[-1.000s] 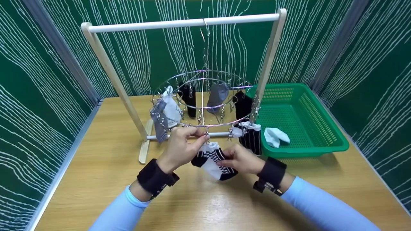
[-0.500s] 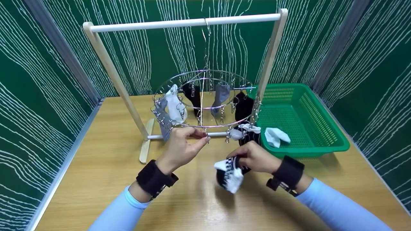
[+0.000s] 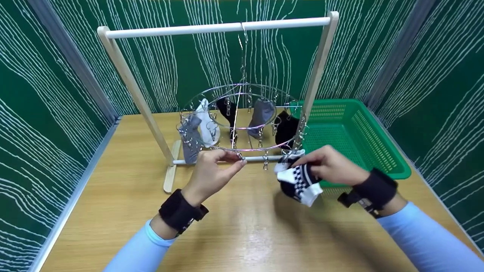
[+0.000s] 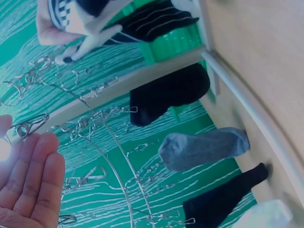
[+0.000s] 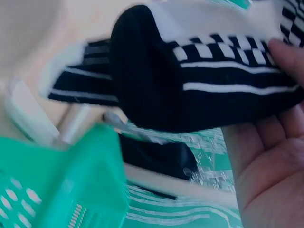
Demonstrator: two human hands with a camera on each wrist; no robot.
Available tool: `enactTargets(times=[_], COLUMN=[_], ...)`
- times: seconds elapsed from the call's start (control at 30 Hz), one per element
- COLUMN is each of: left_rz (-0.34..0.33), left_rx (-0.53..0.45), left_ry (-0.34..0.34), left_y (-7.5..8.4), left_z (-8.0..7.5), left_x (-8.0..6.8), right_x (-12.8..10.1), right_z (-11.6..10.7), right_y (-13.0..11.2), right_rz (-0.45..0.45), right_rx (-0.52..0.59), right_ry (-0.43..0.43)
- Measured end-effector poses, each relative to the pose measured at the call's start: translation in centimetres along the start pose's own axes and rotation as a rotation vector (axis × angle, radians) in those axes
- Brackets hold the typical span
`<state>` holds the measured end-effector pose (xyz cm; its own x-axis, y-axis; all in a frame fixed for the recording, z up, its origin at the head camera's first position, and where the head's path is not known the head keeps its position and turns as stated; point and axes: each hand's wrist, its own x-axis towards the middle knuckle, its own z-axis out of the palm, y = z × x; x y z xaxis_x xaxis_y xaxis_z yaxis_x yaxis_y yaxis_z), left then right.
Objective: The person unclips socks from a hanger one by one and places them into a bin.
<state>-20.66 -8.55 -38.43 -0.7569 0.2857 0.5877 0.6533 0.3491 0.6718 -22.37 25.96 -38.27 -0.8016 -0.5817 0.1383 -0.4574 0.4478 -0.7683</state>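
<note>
My left hand (image 3: 211, 172) pinches a small metal clip (image 4: 31, 126) at the near edge of the round hanger (image 3: 261, 149). That clip has no sock in it. To the right, my right hand (image 3: 336, 166) grips a black-and-white sock (image 3: 300, 185) with a checkered band, its fabric bunched and drooping from the fingers. In the right wrist view the thumb lies over the checks. Behind this sock, a black sock with thin white stripes (image 4: 152, 21) hangs near the hanger's right side, mostly covered in the head view.
Grey (image 3: 191, 141), white (image 3: 207, 124) and black socks (image 3: 287, 130) hang from other clips. The hanger hooks on the white top bar (image 3: 170, 31) of a wooden rack. A green basket (image 3: 393, 172) stands at the right, partly behind my right hand.
My right hand has drawn the checkered sock away from the clip, then rightward and up toward the basket. The left hand stays at the clip. The hanger and its socks have swung slightly.
</note>
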Motion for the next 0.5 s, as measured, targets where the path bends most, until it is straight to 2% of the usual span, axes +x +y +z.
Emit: enactTargets(times=[0.23,0.5], left_rz=[-0.010,-0.007], left_rx=[0.007,0.005], left_ry=[-0.013,-0.011], left_y=[-0.1,-0.1], left_z=[0.0,0.0], left_x=[-0.1,-0.1], right_x=[-0.6,-0.6], right_z=[-4.0,-8.6], right_y=[0.0,-0.4], right_rz=[-0.054,0.011], right_rx=[0.029,-0.011], right_ry=[0.036,0.116])
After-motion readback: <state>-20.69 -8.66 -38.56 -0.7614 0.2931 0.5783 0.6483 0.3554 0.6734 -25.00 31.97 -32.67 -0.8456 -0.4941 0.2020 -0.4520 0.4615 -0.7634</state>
